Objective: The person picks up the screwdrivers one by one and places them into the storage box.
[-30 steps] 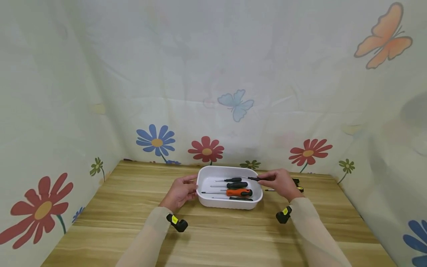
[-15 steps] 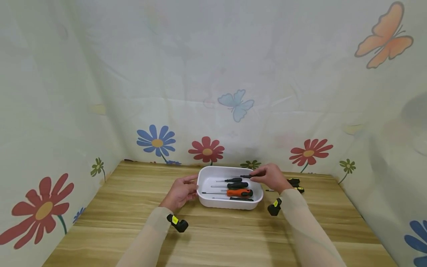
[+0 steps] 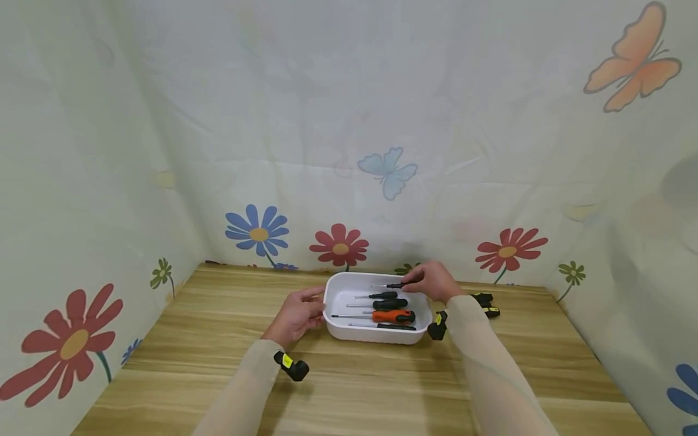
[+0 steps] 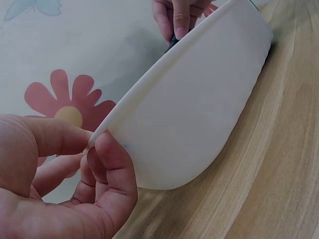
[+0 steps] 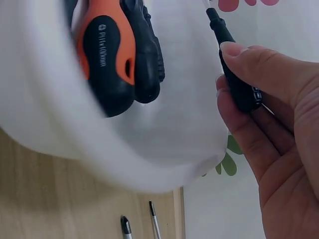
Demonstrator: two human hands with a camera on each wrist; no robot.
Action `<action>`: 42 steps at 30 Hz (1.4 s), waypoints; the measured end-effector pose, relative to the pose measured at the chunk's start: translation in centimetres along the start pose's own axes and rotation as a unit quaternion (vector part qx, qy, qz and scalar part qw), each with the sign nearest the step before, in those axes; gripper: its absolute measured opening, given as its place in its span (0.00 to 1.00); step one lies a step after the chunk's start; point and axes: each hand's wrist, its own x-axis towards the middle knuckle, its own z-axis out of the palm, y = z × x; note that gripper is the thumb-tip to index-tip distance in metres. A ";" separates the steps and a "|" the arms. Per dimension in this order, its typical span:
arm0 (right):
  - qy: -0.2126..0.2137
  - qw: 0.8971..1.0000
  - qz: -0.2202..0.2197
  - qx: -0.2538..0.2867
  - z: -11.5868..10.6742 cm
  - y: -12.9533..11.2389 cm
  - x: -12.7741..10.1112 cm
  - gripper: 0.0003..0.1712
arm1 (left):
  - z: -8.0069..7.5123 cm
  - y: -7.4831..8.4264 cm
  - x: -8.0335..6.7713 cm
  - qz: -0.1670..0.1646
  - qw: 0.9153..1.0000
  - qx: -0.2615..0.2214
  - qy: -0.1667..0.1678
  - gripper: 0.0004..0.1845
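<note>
Screwdriver, slim and black, lies lengthwise left to right over the white tray's far edge, tip pointing left. Left hand pinches the tray's left rim; right hand grips the handle.

smooth white plastic tray, wood-grain table

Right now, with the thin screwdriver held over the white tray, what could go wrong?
The right hand only pinches the thin black screwdriver, so it might slip and fall askew onto the orange-handled screwdriver. The left hand holds the white tray just at its rim; a bump could perhaps slide it.
</note>
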 end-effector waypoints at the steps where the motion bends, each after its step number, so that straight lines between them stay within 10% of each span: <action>1: -0.001 1.000 -0.001 -0.005 -0.1 -0.1 0.1 0.09 | 0.0 0.0 0.0 0.000 1.000 0.000 0.001 0.28; 42: -0.074 0.990 0.005 -0.121 2.6 -1.8 3.2 0.08 | 0.3 0.0 -0.1 0.001 1.000 -0.005 0.009 0.27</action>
